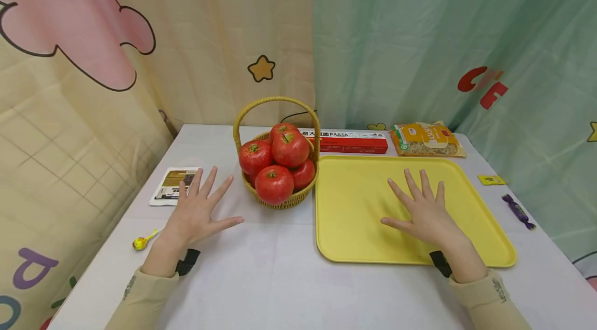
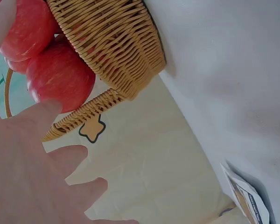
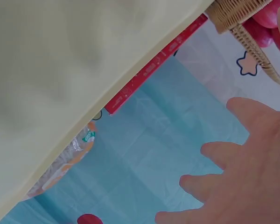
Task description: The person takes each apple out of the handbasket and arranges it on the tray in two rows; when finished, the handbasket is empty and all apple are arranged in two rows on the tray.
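Note:
My left hand (image 1: 201,206) lies flat on the white table with fingers spread, just left of a wicker basket (image 1: 279,196) holding several red apples (image 1: 273,184). It holds nothing. In the left wrist view the same left hand (image 2: 32,163) shows spread fingers near the basket (image 2: 116,44) and apples (image 2: 60,77). My right hand (image 1: 422,211) rests open, fingers spread, on the yellow tray (image 1: 354,205). The right wrist view shows the right hand (image 3: 242,172) beside the tray (image 3: 60,70).
Behind the tray lie a red pasta box (image 1: 354,142) and a bag of noodles (image 1: 426,140). A small packet (image 1: 173,185) and a yellow lollipop (image 1: 142,241) lie at the left. A yellow card (image 1: 491,180) and a purple candy (image 1: 517,211) sit at the right edge.

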Available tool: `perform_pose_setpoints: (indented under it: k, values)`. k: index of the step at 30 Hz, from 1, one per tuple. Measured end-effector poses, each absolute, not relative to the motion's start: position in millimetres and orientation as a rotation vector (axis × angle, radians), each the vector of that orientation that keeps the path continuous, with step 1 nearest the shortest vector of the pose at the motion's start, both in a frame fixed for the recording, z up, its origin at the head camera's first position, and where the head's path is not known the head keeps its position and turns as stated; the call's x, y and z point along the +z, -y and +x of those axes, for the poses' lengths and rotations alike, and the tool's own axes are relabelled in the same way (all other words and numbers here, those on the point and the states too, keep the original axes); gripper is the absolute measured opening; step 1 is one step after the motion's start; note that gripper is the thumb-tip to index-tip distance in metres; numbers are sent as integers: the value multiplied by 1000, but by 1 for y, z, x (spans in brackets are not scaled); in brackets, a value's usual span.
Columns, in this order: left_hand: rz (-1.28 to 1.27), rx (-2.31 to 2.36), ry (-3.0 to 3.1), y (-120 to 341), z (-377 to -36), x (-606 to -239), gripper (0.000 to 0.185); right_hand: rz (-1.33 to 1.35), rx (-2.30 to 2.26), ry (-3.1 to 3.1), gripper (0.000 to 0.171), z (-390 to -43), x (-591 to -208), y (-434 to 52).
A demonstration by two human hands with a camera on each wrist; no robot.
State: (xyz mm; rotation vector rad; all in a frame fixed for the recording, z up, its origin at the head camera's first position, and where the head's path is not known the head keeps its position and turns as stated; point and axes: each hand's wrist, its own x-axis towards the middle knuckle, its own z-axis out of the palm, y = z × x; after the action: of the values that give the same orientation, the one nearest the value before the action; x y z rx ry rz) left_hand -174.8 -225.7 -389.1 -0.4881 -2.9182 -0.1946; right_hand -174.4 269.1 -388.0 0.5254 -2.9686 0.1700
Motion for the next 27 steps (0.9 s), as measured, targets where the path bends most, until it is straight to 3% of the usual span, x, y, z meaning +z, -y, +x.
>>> perform_pose_setpoints:
  k: [11,17,22,27]
  values:
    - [-547,-456,2822,224,-184,-369,85,714,330,2987,92,-187,-366,-241]
    - [-457,-898,2487,211,-195,-358,70,871,561,2948,88,-197,-336,-204]
    - [-365,-1522,1920,186,-204,-371,47,920,890,2857,85,-207,-315,-176]
    - [-229,-1800,1664,174,-209,-393,39,924,1251,2653,74,-219,-303,-153]
